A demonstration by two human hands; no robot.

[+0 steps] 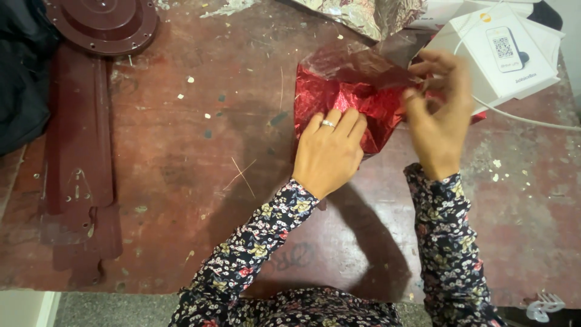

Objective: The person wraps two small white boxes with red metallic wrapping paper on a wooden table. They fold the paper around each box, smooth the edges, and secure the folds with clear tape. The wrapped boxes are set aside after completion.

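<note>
A crinkled sheet of shiny red foil (345, 91) lies on a worn dark-red table (181, 163), its upper edge folded over. My left hand (330, 151), with a ring on one finger, presses flat on the foil's lower part. My right hand (439, 115) is raised at the foil's right edge and pinches a fold of it between fingers and thumb. Both forearms wear sleeves with a dark floral print.
A white box-shaped device (508, 51) with a white cable (526, 119) sits at the back right. Crumpled silvery foil (369, 15) lies at the back. A dark-red round metal part (103, 24) and a long bar (78, 151) rest at the left. Small scraps dot the table.
</note>
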